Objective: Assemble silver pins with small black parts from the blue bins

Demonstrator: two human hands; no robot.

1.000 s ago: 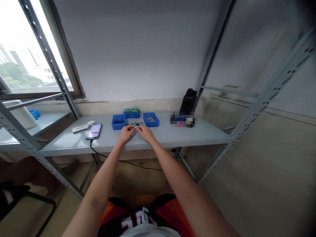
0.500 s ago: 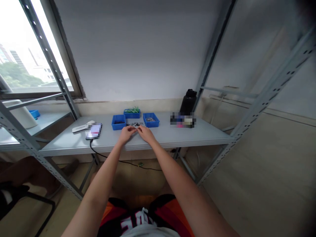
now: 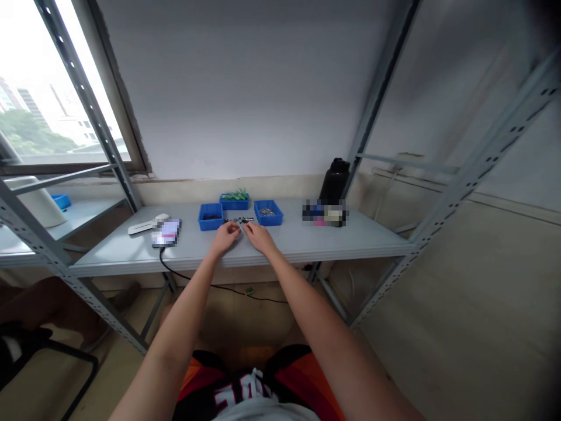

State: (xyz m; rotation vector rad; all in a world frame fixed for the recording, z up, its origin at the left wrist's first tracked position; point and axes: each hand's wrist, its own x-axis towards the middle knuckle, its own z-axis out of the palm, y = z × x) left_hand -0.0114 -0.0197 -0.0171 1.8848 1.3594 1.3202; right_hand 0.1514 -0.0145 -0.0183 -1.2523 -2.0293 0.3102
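My left hand point(image 3: 227, 237) is over the front half of the table, fingers pinched together around something too small to name. Close beside it, my right hand point(image 3: 258, 236) is closed too, its fingertips pinched; what they hold cannot be made out. Just beyond the fingertips lie small dark and silvery pieces point(image 3: 243, 220) in a loose pile. A blue bin point(image 3: 211, 225) with dark contents stands behind my left hand. Behind my right hand, another blue bin point(image 3: 270, 221) contains small metallic-looking pieces. Green strip-like pieces point(image 3: 236, 195) fill a third blue bin point(image 3: 235, 206) at the back.
To the left, a phone point(image 3: 167, 233) with a black cable point(image 3: 210, 286) lies near a white device point(image 3: 142, 228). A black bottle point(image 3: 335, 182) stands at the right, behind blurred items point(image 3: 324, 213). Metal shelf posts point(image 3: 94, 117) flank the table. A person's leg point(image 3: 48, 307) shows at lower left.
My fingertips, close together before, have moved slightly apart, leaving a small gap between the hands. The bins and the other things have stayed in place.
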